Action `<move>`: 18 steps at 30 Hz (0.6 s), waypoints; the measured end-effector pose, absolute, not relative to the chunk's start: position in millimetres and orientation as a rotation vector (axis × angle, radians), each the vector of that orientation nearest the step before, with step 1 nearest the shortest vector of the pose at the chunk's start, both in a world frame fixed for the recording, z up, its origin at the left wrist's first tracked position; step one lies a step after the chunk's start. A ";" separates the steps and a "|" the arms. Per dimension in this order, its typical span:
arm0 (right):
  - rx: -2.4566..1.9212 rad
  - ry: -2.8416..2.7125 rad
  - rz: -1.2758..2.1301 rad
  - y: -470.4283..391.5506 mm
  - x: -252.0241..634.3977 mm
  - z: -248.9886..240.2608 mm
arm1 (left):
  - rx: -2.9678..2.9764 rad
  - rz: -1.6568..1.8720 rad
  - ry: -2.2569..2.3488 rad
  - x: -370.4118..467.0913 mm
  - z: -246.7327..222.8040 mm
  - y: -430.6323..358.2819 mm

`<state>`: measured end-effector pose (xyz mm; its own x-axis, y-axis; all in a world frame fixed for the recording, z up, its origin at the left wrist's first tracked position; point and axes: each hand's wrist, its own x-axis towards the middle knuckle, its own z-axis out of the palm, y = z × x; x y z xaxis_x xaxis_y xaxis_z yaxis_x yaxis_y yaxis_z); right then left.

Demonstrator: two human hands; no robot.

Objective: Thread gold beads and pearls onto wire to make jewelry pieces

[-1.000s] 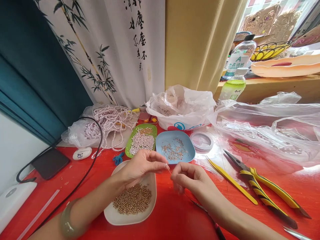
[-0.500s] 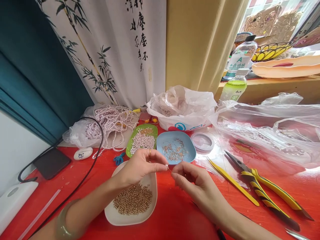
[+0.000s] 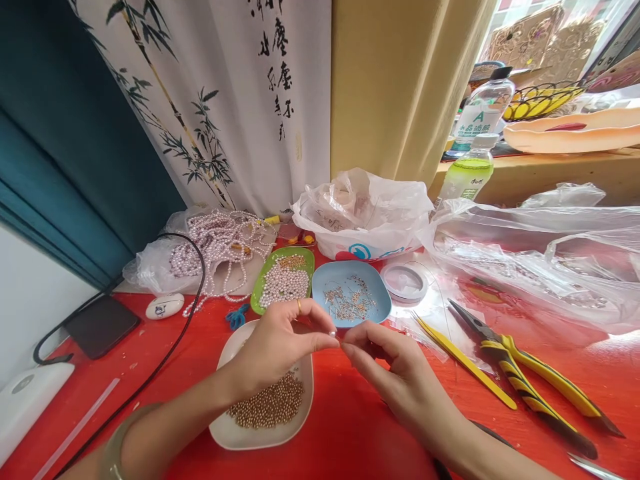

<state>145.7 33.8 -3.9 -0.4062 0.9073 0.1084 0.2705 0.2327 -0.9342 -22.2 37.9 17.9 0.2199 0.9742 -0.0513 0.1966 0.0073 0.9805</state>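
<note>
My left hand (image 3: 287, 337) pinches a small pale pearl bead (image 3: 333, 334) between thumb and forefinger, above the right edge of a white tray (image 3: 260, 441) of gold beads. Close to its right, my right hand (image 3: 387, 357) has thumb and forefinger pressed together; a thin pin, barely visible, runs between the two hands at the bead. Behind the hands lie a green tray (image 3: 256, 299) with pink and gold beads and a blue tray (image 3: 383, 308) with metal pins and small gold pieces.
Yellow tweezers (image 3: 470, 365) and yellow-black pliers (image 3: 520, 367) lie at the right. A black cable (image 3: 193, 313) curves across the left. Pearl strands (image 3: 215, 243), a plastic-covered bowl (image 3: 363, 223) and plastic bags (image 3: 540, 260) stand along the back.
My hands have drawn slightly closer together at the fingertips, and less of the thin pin shows between them. The view has shifted slightly.
</note>
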 end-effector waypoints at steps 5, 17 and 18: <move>-1.058 -1.844 1.144 36.6 148.6 -9.3 | 1.536 0.949 1.236 -21.1 17.8 33.1; -0.934 -1.659 1.536 40.7 148.8 -9.3 | 1.829 0.958 1.261 -19.4 21.0 22.4; -0.920 -1.640 1.561 40.1 148.5 -9.2 | 1.837 0.962 1.256 -19.0 21.0 22.3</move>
<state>148.5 40.1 -9.2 -0.5161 0.8565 0.0064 0.0360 0.0291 -0.9989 -19.0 22.3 21.0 0.2533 0.9492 0.1867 0.4281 -0.2831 0.8583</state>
